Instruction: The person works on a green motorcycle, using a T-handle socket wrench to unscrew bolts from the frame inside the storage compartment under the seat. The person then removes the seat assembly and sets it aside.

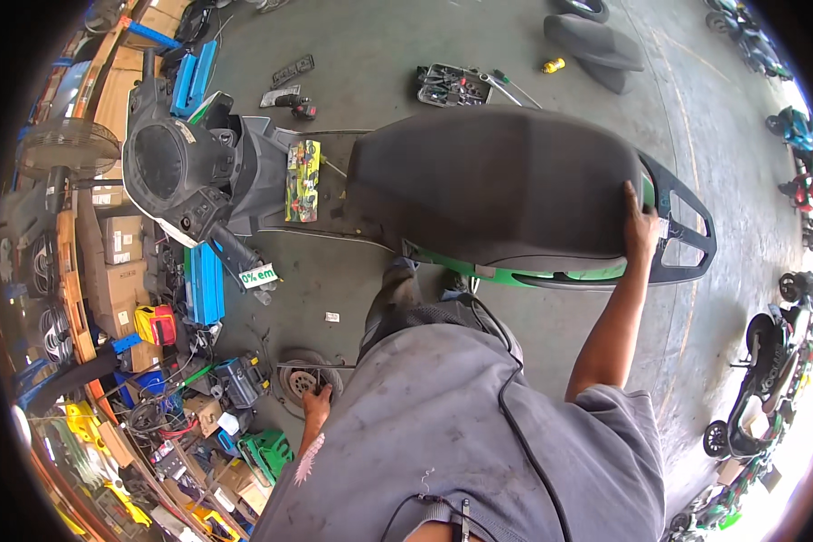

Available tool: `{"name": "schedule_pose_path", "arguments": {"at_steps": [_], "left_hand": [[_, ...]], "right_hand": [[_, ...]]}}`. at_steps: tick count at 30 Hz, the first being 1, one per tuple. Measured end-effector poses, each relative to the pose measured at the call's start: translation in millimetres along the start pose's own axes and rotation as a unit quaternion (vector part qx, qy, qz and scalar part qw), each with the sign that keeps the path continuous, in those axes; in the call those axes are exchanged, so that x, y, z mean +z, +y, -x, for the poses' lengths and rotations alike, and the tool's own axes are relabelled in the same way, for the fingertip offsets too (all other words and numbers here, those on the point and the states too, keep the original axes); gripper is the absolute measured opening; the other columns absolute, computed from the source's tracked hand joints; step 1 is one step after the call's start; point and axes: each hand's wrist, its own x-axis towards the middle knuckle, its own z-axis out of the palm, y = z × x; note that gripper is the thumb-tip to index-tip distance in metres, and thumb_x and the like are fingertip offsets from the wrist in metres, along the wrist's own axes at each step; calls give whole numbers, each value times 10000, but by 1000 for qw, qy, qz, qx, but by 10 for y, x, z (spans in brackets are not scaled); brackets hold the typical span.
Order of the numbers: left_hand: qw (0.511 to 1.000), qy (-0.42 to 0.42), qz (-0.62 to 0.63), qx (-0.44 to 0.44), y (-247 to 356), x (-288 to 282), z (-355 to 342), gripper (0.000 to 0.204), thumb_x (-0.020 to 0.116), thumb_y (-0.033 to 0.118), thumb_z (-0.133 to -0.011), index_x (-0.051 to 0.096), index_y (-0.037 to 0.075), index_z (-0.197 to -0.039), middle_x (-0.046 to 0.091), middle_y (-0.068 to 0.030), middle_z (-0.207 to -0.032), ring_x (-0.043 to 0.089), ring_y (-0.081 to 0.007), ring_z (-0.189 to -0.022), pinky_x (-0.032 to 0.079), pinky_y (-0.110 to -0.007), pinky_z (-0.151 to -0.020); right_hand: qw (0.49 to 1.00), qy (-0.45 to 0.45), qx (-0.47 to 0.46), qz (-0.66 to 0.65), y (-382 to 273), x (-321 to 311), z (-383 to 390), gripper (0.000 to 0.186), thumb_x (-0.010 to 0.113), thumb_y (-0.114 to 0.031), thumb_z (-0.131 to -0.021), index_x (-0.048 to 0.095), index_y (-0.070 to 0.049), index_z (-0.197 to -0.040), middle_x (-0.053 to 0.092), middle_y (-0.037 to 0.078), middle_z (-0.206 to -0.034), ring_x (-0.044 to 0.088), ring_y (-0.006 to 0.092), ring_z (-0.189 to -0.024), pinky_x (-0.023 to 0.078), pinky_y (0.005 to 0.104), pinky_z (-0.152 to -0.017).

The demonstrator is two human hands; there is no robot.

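Observation:
A scooter with green side panels stands across in front of me, its handlebar end (158, 163) at the left and its long dark seat (492, 190) at the right. My right hand (641, 226) grips the rear edge of the seat, one finger stretched along it, just ahead of the black tail rack (691, 239). Low at the left, my left hand (317, 405) is closed by a loose wheel with a tyre (296, 378). Something small and dark shows at its fingers, too unclear to name. A yellow-green box (303, 181) lies on the scooter's footboard.
Beyond the scooter, a tray of tools (452, 86) and a yellow bottle (553, 65) are on the floor. A loose seat (592, 45) lies farther right. Shelves with cardboard boxes (122, 289) and a fan (68, 147) line the left. Parked scooters (763, 361) stand at the right.

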Motion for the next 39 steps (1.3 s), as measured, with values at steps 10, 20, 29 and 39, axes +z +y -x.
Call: {"name": "schedule_pose_path", "arguments": {"at_steps": [10,20,29,39], "left_hand": [[999,-10,-2,42,475,-410,-934,430,704,318,-771,623,-86,-897,678,-211,-827,658,-325,-817,474,-393,-736],[983,-94,-155,-28,511,-976,-775,684,716,382,-766,527,-149,-1154,605,-285,-1109,606,-321,-1040,458,-351,-892],[981,-130,-140,-42,668,-805,-755,482,689,338,-799,606,-93,-998,655,-198,-894,582,-271,-787,460,-375,-740],[995,-86,-46,-1,962,-479,-339,273,708,261,-796,638,2,-746,557,-30,-600,454,-140,-547,399,-343,-545]], "right_hand": [[996,39,-71,39,841,550,-516,846,459,-675,-806,540,71,-1197,540,342,-1154,495,428,-1154,379,448,-986],[489,-226,-444,-716,-1695,-1072,710,125,541,-137,-884,532,-21,-930,497,59,-696,484,179,-682,400,313,-734],[902,85,-307,-289,-166,682,-149,288,596,-228,-895,603,57,-934,543,81,-657,497,188,-574,408,351,-554],[993,-67,54,-84,597,325,-174,1034,537,-775,-686,518,116,-1212,531,313,-1213,489,387,-1189,366,409,-1008]]}}
